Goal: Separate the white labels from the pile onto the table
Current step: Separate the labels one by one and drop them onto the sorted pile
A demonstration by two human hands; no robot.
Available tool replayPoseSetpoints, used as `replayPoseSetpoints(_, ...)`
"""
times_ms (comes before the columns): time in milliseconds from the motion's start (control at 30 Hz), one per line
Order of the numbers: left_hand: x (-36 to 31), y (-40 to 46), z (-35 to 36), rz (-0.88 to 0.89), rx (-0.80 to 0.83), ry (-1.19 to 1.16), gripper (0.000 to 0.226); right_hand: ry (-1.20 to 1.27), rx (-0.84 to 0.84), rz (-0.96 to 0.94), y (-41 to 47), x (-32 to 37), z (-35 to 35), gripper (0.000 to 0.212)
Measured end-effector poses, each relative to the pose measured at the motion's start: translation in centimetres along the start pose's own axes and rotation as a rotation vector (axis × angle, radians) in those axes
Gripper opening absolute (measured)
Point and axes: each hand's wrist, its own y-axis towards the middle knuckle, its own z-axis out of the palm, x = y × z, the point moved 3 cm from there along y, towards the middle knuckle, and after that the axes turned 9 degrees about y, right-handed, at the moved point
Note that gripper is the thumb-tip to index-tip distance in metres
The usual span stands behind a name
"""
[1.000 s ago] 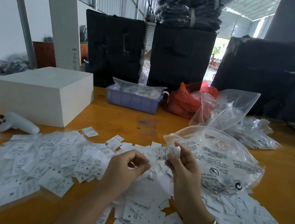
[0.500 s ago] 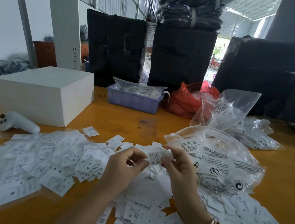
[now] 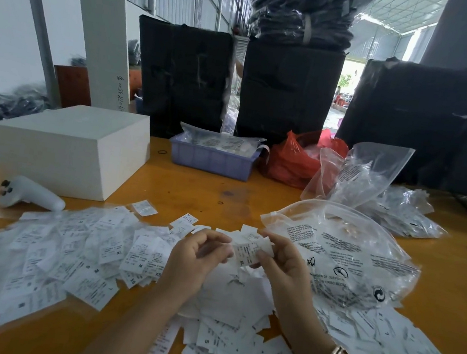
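A loose pile of white labels (image 3: 226, 317) lies on the orange table (image 3: 195, 189) in front of me. More white labels (image 3: 70, 254) are spread out flat to the left. Both hands hover over the pile's far side. My right hand (image 3: 283, 268) pinches a small white label (image 3: 248, 253) marked XL between thumb and fingers. My left hand (image 3: 195, 260) meets the label's left edge with curled fingers and pinches it too. Further labels (image 3: 400, 341) lie scattered at the right.
A clear printed plastic bag (image 3: 343, 255) lies just right of my hands, with more bags (image 3: 372, 188) behind it. At the back stand a white box (image 3: 74, 148), a purple tray (image 3: 213, 159) and a red bag (image 3: 293, 160). A white controller (image 3: 30, 196) lies at left.
My right hand has brought the label down and left from near the bag. The left hand has come up to meet it, so both hands now pinch it.
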Motion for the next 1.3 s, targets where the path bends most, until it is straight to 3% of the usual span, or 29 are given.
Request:
replayPoseSetpoints(133, 0.1, 0.0, 0.0, -0.034, 0.018, -0.046, 0.009, -0.014, 0.002, 0.007, 0.1, -0.1, -0.1, 0.03)
replayPoseSetpoints(367, 0.0, -0.1, 0.5, -0.048, 0.118, -0.002, 0.015, -0.259, 0.045, -0.032, 0.1, -0.4, 0.3, 0.036)
replayPoseSetpoints(633, 0.1, 0.0, 0.3, -0.043, 0.08, 0.056, 0.011, -0.192, 0.064, 0.034, 0.1, -0.4, 0.4, 0.029)
replayPoseSetpoints(767, 0.1, 0.0, 0.0, -0.046, 0.017, 0.034, 0.004, -0.163, 0.115, 0.153, 0.1, -1.0, 0.8, 0.015)
replayPoseSetpoints(967, -0.1, 0.2, -0.3, -0.121, -0.042, -0.112, 0.012, 0.116, -0.073, 0.154, 0.3, -0.5, -0.7, 0.009)
replayPoseSetpoints(1300, 0.0, 0.2, -0.2, -0.014, -0.031, 0.002, 0.019, 0.007, -0.031, 0.096, -0.1, -0.3, 0.2, 0.01)
